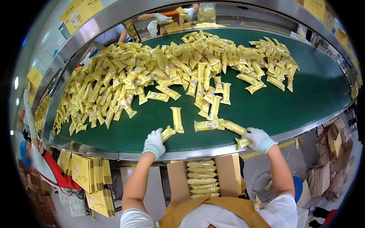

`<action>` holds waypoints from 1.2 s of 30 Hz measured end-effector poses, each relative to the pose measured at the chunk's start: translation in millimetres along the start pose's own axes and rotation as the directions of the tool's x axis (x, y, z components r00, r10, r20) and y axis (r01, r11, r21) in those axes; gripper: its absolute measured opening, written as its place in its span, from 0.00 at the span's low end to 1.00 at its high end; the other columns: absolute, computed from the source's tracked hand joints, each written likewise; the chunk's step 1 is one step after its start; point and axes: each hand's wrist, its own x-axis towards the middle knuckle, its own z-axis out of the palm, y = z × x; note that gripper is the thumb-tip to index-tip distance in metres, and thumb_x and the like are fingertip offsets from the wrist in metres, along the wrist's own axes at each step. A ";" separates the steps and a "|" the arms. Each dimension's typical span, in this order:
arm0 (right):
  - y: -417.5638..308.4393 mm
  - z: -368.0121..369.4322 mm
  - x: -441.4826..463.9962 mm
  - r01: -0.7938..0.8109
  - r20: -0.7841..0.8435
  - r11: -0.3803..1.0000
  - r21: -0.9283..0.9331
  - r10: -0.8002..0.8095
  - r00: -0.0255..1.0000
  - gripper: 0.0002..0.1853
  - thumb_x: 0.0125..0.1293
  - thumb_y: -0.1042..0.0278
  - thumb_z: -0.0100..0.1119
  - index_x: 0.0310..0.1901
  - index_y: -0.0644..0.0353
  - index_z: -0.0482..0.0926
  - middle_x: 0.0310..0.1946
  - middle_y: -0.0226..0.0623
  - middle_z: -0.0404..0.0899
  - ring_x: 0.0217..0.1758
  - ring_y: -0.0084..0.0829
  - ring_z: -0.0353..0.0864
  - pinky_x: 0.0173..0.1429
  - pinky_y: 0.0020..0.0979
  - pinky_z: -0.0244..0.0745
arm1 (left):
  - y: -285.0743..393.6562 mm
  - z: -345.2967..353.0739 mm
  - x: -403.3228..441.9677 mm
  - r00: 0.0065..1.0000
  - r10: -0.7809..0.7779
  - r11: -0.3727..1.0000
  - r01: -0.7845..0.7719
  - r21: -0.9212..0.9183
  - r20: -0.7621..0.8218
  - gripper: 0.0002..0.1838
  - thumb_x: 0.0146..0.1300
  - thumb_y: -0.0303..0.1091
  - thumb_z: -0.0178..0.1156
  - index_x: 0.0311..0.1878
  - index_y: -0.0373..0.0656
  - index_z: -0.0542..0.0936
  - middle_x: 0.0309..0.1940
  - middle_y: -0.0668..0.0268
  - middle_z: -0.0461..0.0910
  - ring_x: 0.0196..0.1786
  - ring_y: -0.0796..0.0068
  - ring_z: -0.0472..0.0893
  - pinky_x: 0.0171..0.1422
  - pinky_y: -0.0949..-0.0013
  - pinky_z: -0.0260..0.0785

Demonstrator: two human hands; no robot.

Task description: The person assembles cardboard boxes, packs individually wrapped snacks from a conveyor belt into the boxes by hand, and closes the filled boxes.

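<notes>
My left hand (154, 143), in a white glove, is closed on the end of a yellow wrapped snack packet (168, 133) at the near edge of the green belt (205, 140). My right hand (260, 140), also gloved, grips another yellow packet (242, 143) near the metal rim. A slanting packet (233, 127) reaches up to its fingertips, and one more packet (207, 125) lies against that one's far end. Just beyond my left hand, a single packet (177, 120) points away from me. Below, between my arms, an open carton (179, 180) holds a column of several stacked packets (201, 175).
A large heap of yellow packets (152, 68) covers the far and left belt. Flattened yellow cartons (85, 171) stand at lower left, brown cardboard (319, 178) at right. Across the belt a co-worker's gloved hands (162, 18) handle packets; another person (49, 167) is at left.
</notes>
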 end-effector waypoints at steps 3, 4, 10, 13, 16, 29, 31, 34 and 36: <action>6.4 -28.9 -17.8 0.068 0.033 0.997 0.043 -0.069 0.997 0.22 0.54 0.68 0.67 0.54 0.51 0.82 0.56 0.51 0.80 0.53 0.51 0.82 0.59 0.41 0.78 | -15.6 -39.1 -0.2 0.941 -0.139 0.967 0.062 0.246 0.309 0.26 0.57 0.32 0.63 0.61 0.43 0.75 0.59 0.50 0.75 0.62 0.48 0.78 0.65 0.54 0.74; 4.3 -38.8 -18.2 0.076 0.013 0.990 0.123 -0.078 0.997 0.23 0.54 0.68 0.67 0.54 0.52 0.82 0.54 0.51 0.81 0.53 0.50 0.83 0.59 0.41 0.78 | -20.4 -48.1 1.4 0.934 -0.173 0.959 0.087 0.271 0.311 0.24 0.58 0.33 0.63 0.60 0.43 0.77 0.59 0.50 0.75 0.62 0.48 0.78 0.66 0.54 0.74; -33.4 -40.5 26.6 -0.054 -0.215 0.976 0.209 0.100 0.972 0.23 0.55 0.64 0.70 0.53 0.58 0.78 0.44 0.47 0.84 0.47 0.47 0.85 0.54 0.42 0.79 | 18.8 -46.9 37.6 0.985 0.076 0.973 -0.108 -0.206 -0.157 0.28 0.58 0.37 0.63 0.62 0.39 0.72 0.54 0.44 0.74 0.56 0.41 0.78 0.63 0.49 0.73; -33.0 14.6 59.7 -0.099 -0.102 0.992 -0.080 0.090 0.991 0.20 0.56 0.61 0.73 0.47 0.57 0.78 0.47 0.45 0.81 0.52 0.46 0.83 0.58 0.41 0.79 | 66.5 -19.6 62.8 0.992 -0.116 0.967 0.104 -0.231 -0.043 0.32 0.59 0.47 0.63 0.64 0.39 0.72 0.55 0.44 0.73 0.59 0.42 0.76 0.65 0.51 0.71; -38.8 0.3 63.8 -0.145 0.001 0.982 -0.122 0.147 0.989 0.18 0.56 0.62 0.72 0.45 0.58 0.79 0.45 0.45 0.80 0.51 0.47 0.81 0.59 0.41 0.78 | 86.6 -3.7 75.3 0.975 -0.219 0.966 0.214 -0.144 -0.022 0.32 0.57 0.50 0.67 0.59 0.39 0.76 0.54 0.47 0.76 0.59 0.46 0.78 0.64 0.53 0.74; -111.1 26.7 154.4 0.148 -0.182 0.981 -0.124 -0.169 0.969 0.07 0.61 0.70 0.60 0.41 0.54 0.81 0.33 0.44 0.86 0.39 0.46 0.88 0.44 0.43 0.82 | 159.7 -42.7 130.9 0.997 0.045 0.901 -0.070 -0.429 -0.067 0.26 0.53 0.49 0.68 0.52 0.44 0.84 0.45 0.47 0.86 0.49 0.46 0.85 0.56 0.55 0.78; -108.3 30.6 147.5 0.137 -0.188 0.982 -0.133 -0.161 0.969 0.11 0.57 0.68 0.65 0.42 0.56 0.79 0.34 0.42 0.85 0.39 0.44 0.87 0.45 0.43 0.81 | 187.6 -31.9 140.8 0.999 -0.019 0.947 0.001 -0.322 -0.050 0.28 0.55 0.46 0.70 0.55 0.40 0.79 0.48 0.48 0.85 0.52 0.49 0.85 0.57 0.57 0.78; -92.7 38.8 141.0 0.085 -0.241 0.986 -0.146 -0.119 0.963 0.12 0.54 0.70 0.64 0.42 0.56 0.78 0.34 0.40 0.84 0.39 0.44 0.86 0.45 0.43 0.80 | 213.7 0.3 163.3 1.000 -0.013 0.985 0.011 -0.173 -0.009 0.23 0.60 0.38 0.66 0.57 0.42 0.74 0.49 0.49 0.84 0.54 0.49 0.84 0.58 0.54 0.77; -82.6 34.1 127.5 0.076 -0.286 0.984 -0.163 -0.121 0.950 0.12 0.54 0.70 0.63 0.41 0.56 0.78 0.34 0.41 0.84 0.39 0.44 0.86 0.45 0.43 0.80 | 213.7 9.3 168.7 1.000 0.010 0.992 -0.012 -0.129 -0.020 0.22 0.61 0.33 0.63 0.59 0.46 0.71 0.50 0.50 0.83 0.53 0.48 0.84 0.58 0.52 0.77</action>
